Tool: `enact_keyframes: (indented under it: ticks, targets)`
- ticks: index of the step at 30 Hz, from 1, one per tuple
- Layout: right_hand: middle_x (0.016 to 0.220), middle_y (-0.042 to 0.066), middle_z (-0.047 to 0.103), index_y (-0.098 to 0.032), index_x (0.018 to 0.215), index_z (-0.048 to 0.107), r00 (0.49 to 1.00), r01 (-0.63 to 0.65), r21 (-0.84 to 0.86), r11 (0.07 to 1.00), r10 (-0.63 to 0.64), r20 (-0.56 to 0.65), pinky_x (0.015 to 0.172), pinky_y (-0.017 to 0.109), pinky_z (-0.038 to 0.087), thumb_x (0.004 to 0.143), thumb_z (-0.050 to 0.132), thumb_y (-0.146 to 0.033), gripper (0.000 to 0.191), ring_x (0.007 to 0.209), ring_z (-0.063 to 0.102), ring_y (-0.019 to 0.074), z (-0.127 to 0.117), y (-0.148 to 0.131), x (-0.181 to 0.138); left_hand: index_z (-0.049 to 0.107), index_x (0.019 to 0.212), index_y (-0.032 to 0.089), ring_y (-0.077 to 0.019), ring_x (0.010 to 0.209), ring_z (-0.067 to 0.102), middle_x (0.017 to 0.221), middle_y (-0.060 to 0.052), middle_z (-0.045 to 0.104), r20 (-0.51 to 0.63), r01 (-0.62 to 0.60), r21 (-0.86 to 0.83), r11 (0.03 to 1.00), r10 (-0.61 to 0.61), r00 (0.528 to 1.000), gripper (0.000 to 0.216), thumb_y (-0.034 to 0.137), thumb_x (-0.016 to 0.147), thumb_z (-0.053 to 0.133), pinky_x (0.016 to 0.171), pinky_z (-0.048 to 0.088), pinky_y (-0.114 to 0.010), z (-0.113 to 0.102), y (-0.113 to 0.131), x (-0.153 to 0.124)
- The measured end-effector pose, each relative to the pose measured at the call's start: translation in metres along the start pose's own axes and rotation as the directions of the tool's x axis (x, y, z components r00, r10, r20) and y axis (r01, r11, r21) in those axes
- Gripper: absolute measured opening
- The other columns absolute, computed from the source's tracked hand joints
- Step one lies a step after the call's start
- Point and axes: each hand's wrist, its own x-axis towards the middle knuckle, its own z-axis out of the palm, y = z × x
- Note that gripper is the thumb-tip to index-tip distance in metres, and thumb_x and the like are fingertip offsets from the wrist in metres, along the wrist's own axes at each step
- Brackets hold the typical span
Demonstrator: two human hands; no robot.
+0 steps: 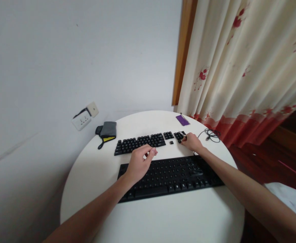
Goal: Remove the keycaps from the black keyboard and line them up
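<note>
A black keyboard [173,173], its keycaps taken off over much of the board, lies across the near half of the table. Over its upper left edge hovers my left hand [139,162], fingers curled and thumb drawn to them; whatever it may hold is hidden. My right hand [192,142] is closed on a slim metal tool [182,134], perhaps tweezers, at the number-pad keycaps [178,135]. Left of those are a small block of keycaps [168,135] and a long block of keycaps [140,142]. One loose keycap [171,142] lies in front of them.
The round white table [163,216] stands against a wall with a socket [82,120]. A folded grey cloth [109,129] lies at the left edge. A purple packet [182,120] is at the back, and a coiled cable [212,135] at the right. A curtain [239,74] hangs behind.
</note>
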Motion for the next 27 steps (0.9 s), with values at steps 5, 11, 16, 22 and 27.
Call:
enact_keyframes:
  ticks: [5, 11, 16, 22, 27]
  targets:
    - [0.083, 0.011, 0.072, -0.016, 0.082, 0.075, 1.0, -0.011, 0.0, 1.0, 0.011, 0.007, 0.063, 0.024, 0.043, 0.069, 0.072, -0.028, 0.018, 0.078, 0.067, 0.0211, 0.001, -0.004, -0.002, 0.065, 0.073, 0.016, -0.0152, 0.071, 0.06, 0.075, -0.003, 0.066, -0.004, -0.002, 0.008, 1.0, 0.002, 1.0, 0.032, 0.03, 0.096, 0.047, 0.069, 0.045, -0.026, 0.0, -0.002, 0.001]
    - [0.084, 0.012, 0.072, -0.016, 0.081, 0.074, 1.0, -0.026, -0.01, 1.0, 0.026, -0.016, 0.061, 0.025, 0.042, 0.07, 0.069, -0.031, 0.02, 0.078, 0.067, 0.0226, 0.003, -0.009, -0.004, 0.065, 0.073, 0.017, -0.0143, 0.07, 0.06, 0.074, -0.003, 0.066, 0.0, -0.004, 0.009, 1.0, 0.004, 1.0, 0.03, 0.029, 0.096, 0.049, 0.068, 0.045, -0.025, 0.001, -0.003, 0.0]
    - [0.083, 0.012, 0.072, -0.016, 0.078, 0.072, 1.0, -0.02, -0.007, 1.0, 0.02, -0.022, 0.061, 0.025, 0.042, 0.07, 0.067, -0.03, 0.017, 0.078, 0.067, 0.0232, 0.002, -0.011, -0.005, 0.065, 0.072, 0.016, -0.0146, 0.07, 0.061, 0.074, -0.003, 0.067, 0.0, -0.002, 0.008, 1.0, 0.002, 1.0, 0.031, 0.028, 0.095, 0.049, 0.068, 0.045, -0.025, 0.001, -0.002, 0.001]
    - [0.08, 0.012, 0.071, -0.014, 0.077, 0.071, 1.0, -0.009, 0.001, 1.0, 0.009, -0.016, 0.058, 0.025, 0.041, 0.07, 0.07, -0.031, 0.018, 0.074, 0.067, 0.0221, 0.001, -0.013, -0.007, 0.065, 0.072, 0.016, -0.0143, 0.069, 0.06, 0.073, -0.003, 0.067, 0.004, -0.008, 0.012, 1.0, 0.008, 1.0, 0.03, 0.028, 0.095, 0.049, 0.067, 0.045, -0.025, 0.002, -0.003, 0.0]
    - [0.072, 0.01, 0.07, -0.014, 0.072, 0.07, 0.998, 0.048, 0.031, 0.998, -0.047, -0.037, 0.059, 0.026, 0.039, 0.072, 0.071, -0.038, 0.024, 0.068, 0.063, 0.02, -0.02, -0.007, -0.012, 0.064, 0.069, 0.016, -0.0138, 0.066, 0.059, 0.07, -0.003, 0.065, -0.046, -0.034, 0.021, 0.999, 0.035, 0.998, 0.03, 0.026, 0.094, 0.05, 0.064, 0.045, -0.024, 0.0, 0.001, 0.0]
